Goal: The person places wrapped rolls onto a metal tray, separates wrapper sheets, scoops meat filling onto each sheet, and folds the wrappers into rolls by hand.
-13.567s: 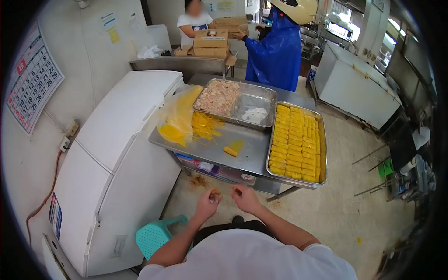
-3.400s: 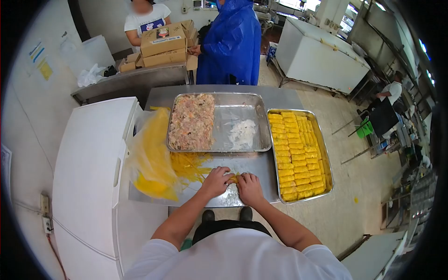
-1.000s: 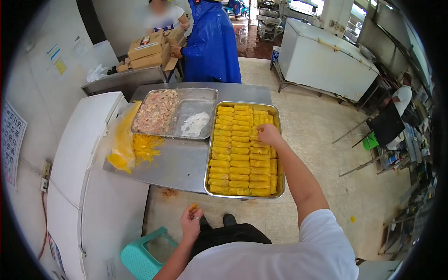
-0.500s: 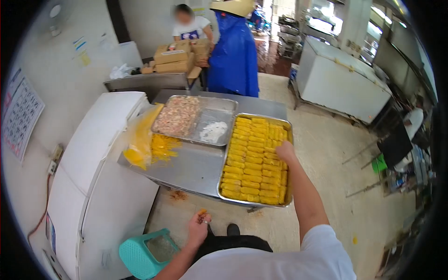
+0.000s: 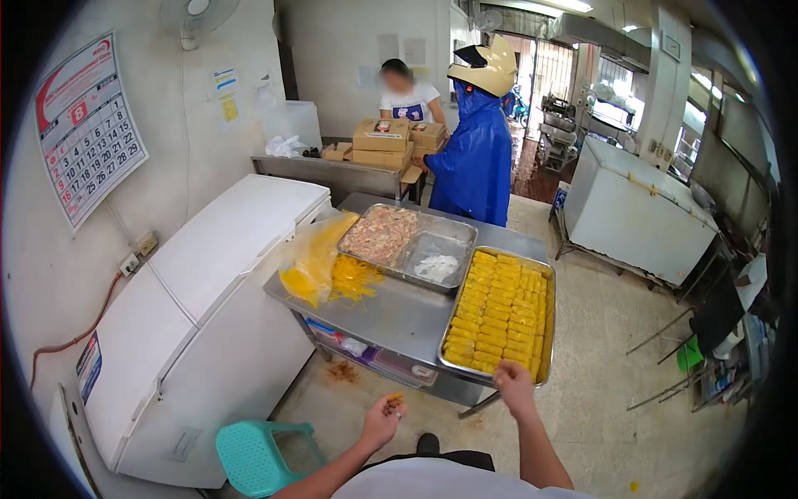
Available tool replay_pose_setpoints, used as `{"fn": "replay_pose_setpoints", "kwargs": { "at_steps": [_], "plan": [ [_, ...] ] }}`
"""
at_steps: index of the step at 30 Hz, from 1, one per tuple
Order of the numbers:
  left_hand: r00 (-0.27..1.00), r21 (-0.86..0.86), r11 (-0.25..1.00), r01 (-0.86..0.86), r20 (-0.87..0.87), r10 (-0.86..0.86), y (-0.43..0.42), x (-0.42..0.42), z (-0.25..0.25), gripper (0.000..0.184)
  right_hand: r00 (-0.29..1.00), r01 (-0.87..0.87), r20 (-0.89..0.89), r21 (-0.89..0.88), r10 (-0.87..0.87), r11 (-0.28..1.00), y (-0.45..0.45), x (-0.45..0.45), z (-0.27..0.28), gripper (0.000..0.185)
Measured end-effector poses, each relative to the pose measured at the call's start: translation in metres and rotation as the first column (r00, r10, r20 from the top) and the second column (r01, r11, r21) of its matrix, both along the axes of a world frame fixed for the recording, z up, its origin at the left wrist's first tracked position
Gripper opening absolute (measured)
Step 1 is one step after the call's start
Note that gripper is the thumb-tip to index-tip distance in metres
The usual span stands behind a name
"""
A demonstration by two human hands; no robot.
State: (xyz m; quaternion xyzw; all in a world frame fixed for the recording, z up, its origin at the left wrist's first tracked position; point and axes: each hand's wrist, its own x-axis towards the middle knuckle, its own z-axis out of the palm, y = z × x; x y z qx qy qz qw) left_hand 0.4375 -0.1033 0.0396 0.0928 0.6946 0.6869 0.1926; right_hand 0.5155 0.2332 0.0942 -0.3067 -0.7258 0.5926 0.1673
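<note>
A metal tray (image 5: 544, 376) full of rows of yellow rolls (image 5: 499, 312) lies on the right end of the steel table. My right hand (image 5: 514, 387) is at its near edge, fingers curled together; what they hold, if anything, is hidden. Lower and to the left, in front of the table, my left hand (image 5: 383, 421) is closed around a small orange-yellow piece (image 5: 395, 397). Beyond, a second tray (image 5: 453, 241) carries chopped pinkish filling (image 5: 381, 235) and a patch of white paste or powder (image 5: 436, 267). Yellow strips (image 5: 353, 279) spill from a plastic bag (image 5: 312, 266).
The steel table (image 5: 399, 312) has a lower shelf with containers. A white chest freezer (image 5: 208, 274) borders it on the left, with a teal stool (image 5: 249, 457) below. Behind, a person in a blue raincoat (image 5: 474, 166) and another person stand by cardboard boxes (image 5: 382, 137).
My view has tilted up. My right hand has drawn back from the rolls at the tray's right side to its near edge. My left hand still holds the small piece.
</note>
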Motion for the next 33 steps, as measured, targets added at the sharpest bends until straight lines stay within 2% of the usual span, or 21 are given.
{"fn": "replay_pose_setpoints", "kwargs": {
  "at_steps": [1,4,5,7,10,13,16,18,24,27,33],
  "plan": [
    [1.0,0.009,1.0,-0.02,0.007,0.02,-0.014,0.006,0.006,0.035,0.996,-0.053,0.069,-0.038,0.056,0.998,-0.035,0.008,0.018,0.029],
    [0.996,0.011,0.996,-0.092,0.004,0.092,-0.071,0.023,0.022,0.035,0.972,-0.233,-0.026,-0.007,0.233,0.973,-0.103,0.012,-0.035,0.031],
    [0.993,-0.007,0.993,-0.12,-0.012,0.12,-0.097,0.031,0.017,0.035,0.955,-0.297,0.007,0.016,0.296,0.955,-0.128,0.013,-0.035,0.031],
    [0.982,-0.019,0.982,-0.189,0.015,0.189,-0.142,0.051,0.007,0.036,0.907,-0.419,0.074,0.055,0.415,0.906,-0.183,0.012,-0.021,0.032],
    [0.953,-0.009,0.957,-0.291,0.09,0.29,-0.188,0.078,0.002,0.035,0.82,-0.567,0.091,-0.015,0.565,0.824,-0.256,0.018,0.013,0.031],
    [0.937,-0.03,0.942,-0.333,0.098,0.335,-0.224,0.112,0.004,0.033,0.779,-0.625,0.018,-0.055,0.627,0.779,-0.31,0.025,0.01,0.03],
    [0.932,-0.013,0.938,-0.346,0.109,0.346,-0.247,0.127,0.007,0.032,0.753,-0.658,-0.024,-0.008,0.658,0.753,-0.349,0.033,0.015,0.03],
    [0.936,-0.017,0.941,-0.339,0.096,0.339,-0.258,0.134,0.008,0.032,0.729,-0.683,0.027,-0.025,0.683,0.73,-0.362,0.042,0.023,0.03],
    [0.925,0.081,0.922,-0.379,0.069,0.375,-0.27,0.133,0.031,0.035,0.7,-0.714,-0.005,-0.028,0.714,0.699,-0.376,0.049,0.02,0.03],
    [0.939,0.036,0.938,-0.344,0.039,0.342,-0.273,0.131,0.035,0.034,0.708,-0.705,-0.006,-0.059,0.706,0.706,-0.379,0.054,0.017,0.031],
    [0.956,0.107,0.951,-0.291,0.081,0.284,-0.258,0.126,0.038,0.035,0.738,-0.669,0.019,-0.105,0.674,0.735,-0.375,0.065,0.025,0.03]
  ]
}}
